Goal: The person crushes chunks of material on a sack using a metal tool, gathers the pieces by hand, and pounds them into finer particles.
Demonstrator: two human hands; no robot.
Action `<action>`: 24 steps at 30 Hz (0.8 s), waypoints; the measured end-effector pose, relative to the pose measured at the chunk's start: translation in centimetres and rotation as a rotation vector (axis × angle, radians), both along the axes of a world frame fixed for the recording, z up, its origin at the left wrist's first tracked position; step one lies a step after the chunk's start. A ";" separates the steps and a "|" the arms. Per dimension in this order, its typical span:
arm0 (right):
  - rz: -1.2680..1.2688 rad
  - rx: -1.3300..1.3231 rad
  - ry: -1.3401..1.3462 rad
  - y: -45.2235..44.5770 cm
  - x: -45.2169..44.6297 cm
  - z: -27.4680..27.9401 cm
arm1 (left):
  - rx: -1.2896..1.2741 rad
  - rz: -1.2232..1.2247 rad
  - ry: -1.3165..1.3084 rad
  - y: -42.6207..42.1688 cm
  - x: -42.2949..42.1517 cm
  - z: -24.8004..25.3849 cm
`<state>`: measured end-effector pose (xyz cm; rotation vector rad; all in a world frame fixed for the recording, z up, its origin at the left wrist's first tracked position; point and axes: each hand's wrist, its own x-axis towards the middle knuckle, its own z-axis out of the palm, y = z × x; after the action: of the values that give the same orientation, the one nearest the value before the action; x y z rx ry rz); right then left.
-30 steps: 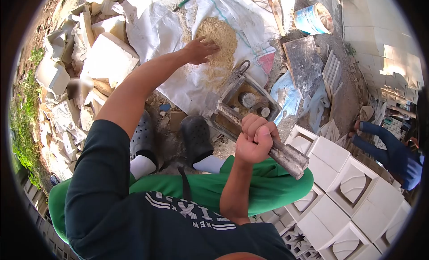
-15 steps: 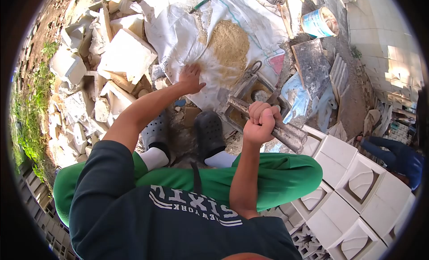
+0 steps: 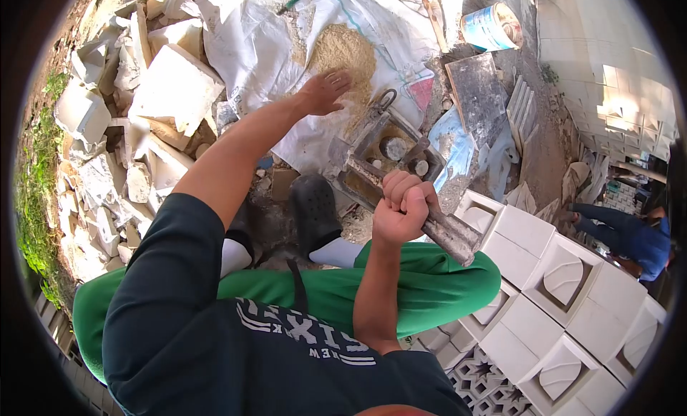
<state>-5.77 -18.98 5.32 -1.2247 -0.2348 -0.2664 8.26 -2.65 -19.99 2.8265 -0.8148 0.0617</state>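
Observation:
My left hand [image 3: 325,93] reaches forward with its fingers stretched out, at the near edge of a pile of sandy tan powder [image 3: 345,52]. The powder lies on a white woven sheet [image 3: 250,44]; whether the fingers touch it, I cannot tell. My right hand [image 3: 404,205] is wrapped round a thick, crusted grey bar [image 3: 452,238] with a bulky end, slanting across my front. Beyond that hand sits a square metal mould [image 3: 427,141] with round posts inside and a ring handle at its far end. The bar and hand hide part of the mould.
Broken white blocks [image 3: 179,87] are heaped at the left. A blue-and-white bucket [image 3: 490,28] and a dark board [image 3: 476,90] lie at the upper right. Patterned white blocks [image 3: 526,237] are stacked at the right, with another person [image 3: 630,244] beyond them. My dark clogs [image 3: 315,212] stand before me.
My left hand has moved forward from the sheet to the powder's edge. My right hand keeps its grip on the bar, and more of the mould's inside shows. The view has shifted slightly.

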 end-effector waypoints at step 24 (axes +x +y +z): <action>0.055 0.102 0.060 0.2 -0.4 -0.2 | -0.051 0.552 0.098 -0.3 -3.0 2.7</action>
<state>-6.18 -18.79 5.12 -1.1222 -0.2005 -0.1914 5.28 -2.91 -17.30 2.8867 0.0029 0.0230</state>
